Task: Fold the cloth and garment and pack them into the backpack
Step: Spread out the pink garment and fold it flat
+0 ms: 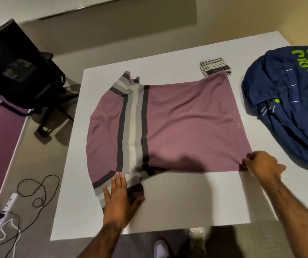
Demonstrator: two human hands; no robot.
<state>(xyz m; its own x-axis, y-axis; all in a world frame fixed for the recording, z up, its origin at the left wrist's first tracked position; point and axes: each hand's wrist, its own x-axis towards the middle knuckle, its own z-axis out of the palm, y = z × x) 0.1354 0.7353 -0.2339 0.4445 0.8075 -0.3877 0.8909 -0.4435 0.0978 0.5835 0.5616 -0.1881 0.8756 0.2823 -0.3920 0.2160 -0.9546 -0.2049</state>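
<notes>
we have the garment (177, 123) spread flat across the middle of the white table (186, 202). it is mauve with a band of grey, pale and dark stripes, hem toward the right. our left hand (119, 198) lies flat, fingers straight and a little spread, pressing the near sleeve (98, 189) onto the table. our right hand (261, 164) pinches the near hem corner between thumb and fingertips.

the step in hand, as we judge it, is squaring the shirt before the first fold. we want the pinched corner drawn taut against the flat palm and the wrinkles across the middle pulled out. then the sleeve can turn in along the stripe band so the fold line runs straight.

the folded striped cloth (215, 66) sits at the far side, touching the garment's far hem corner, which seems to overlap it — a fold carried away from us could drag it. the blue backpack (288, 101) lies on the table's right side, near the hem but apart from it. the garment's left side comes near the table's left edge, so there is little room there. the bare strip nearest us is the open room. a black chair (19, 71) stands off to the left.
</notes>
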